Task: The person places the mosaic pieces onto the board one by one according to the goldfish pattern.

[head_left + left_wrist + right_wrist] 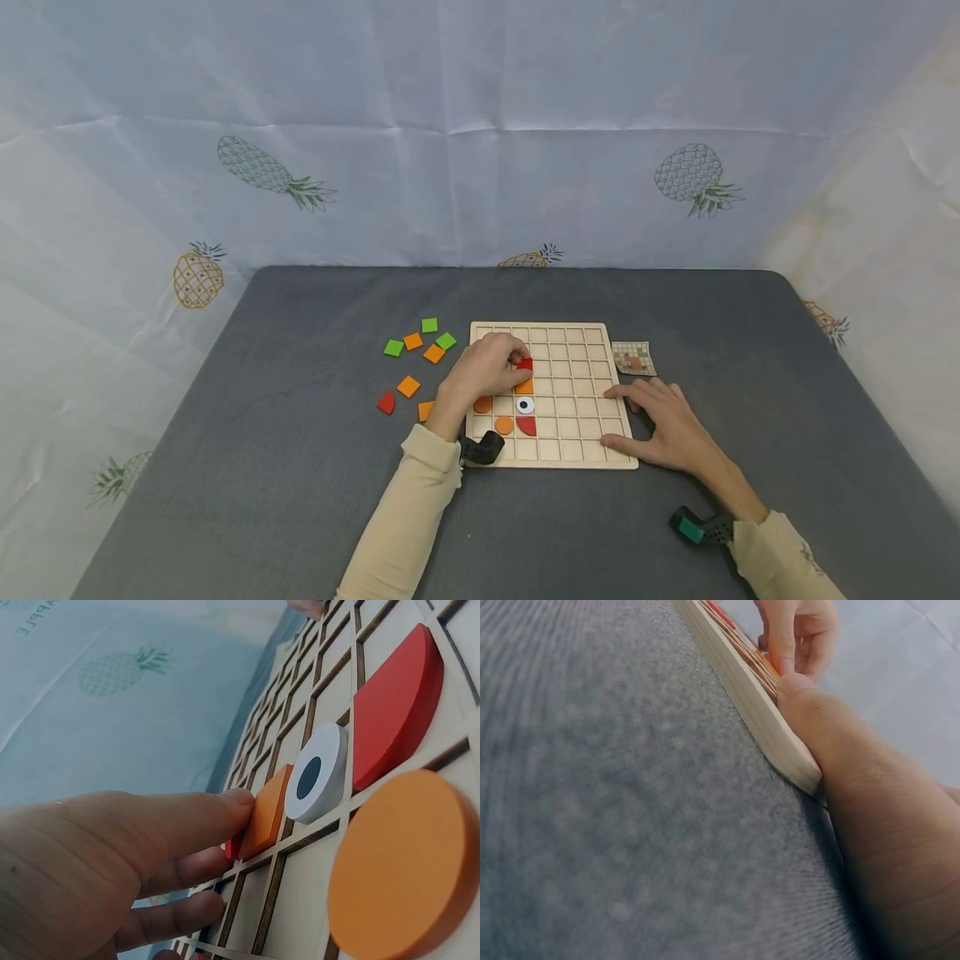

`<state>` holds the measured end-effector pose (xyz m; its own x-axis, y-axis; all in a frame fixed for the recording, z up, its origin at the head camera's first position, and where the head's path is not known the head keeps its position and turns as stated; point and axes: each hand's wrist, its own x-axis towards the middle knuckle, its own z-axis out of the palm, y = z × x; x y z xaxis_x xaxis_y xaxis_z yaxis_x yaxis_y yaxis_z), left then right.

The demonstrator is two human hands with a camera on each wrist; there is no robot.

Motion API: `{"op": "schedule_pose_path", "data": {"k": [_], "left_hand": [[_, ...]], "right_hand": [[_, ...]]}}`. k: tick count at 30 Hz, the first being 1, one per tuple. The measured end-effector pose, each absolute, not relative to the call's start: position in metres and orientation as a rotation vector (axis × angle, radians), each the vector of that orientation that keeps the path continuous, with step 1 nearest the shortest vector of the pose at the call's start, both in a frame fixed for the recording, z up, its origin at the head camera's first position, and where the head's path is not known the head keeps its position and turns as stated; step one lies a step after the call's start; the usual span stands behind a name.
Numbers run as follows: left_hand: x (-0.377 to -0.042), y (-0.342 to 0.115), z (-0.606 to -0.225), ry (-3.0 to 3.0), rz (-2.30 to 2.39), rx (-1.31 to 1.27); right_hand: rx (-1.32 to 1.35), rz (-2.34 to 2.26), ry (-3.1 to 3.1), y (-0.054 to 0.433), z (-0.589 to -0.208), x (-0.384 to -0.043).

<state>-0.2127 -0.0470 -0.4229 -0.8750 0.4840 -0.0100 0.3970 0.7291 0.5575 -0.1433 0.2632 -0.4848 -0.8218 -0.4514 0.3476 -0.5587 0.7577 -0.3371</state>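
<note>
My left hand (491,367) pinches a red tile (524,364) between thumb and fingers over the wooden grid board (573,408). Most of that tile hides behind the thumb in the left wrist view. Right beside it an orange square (264,817) sits in a cell, followed by a white disc with a dark dot (525,405) and a red quarter-round tile (527,426). Two orange discs, one nearer the front (504,425) and one farther left (482,405), lie on the board too. My right hand (663,421) rests at the board's right edge, thumb and forefinger spread over the rim.
Left of the board lie loose green tiles (430,325), several orange squares (408,386) and a red quarter-round piece (386,402). A small pattern card (633,358) lies by the board's upper right side. Grey cloth (300,467) covers the table.
</note>
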Motion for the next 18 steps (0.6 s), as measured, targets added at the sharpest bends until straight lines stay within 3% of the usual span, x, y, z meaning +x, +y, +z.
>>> {"op": "schedule_pose_path", "data": {"k": [18], "left_hand": [[-0.2130,-0.0455,-0.4253,2.794,0.828,0.737]], "right_hand": [[0.799,0.654,-2.703,0.2637,-0.4852,-0.1432]]}}
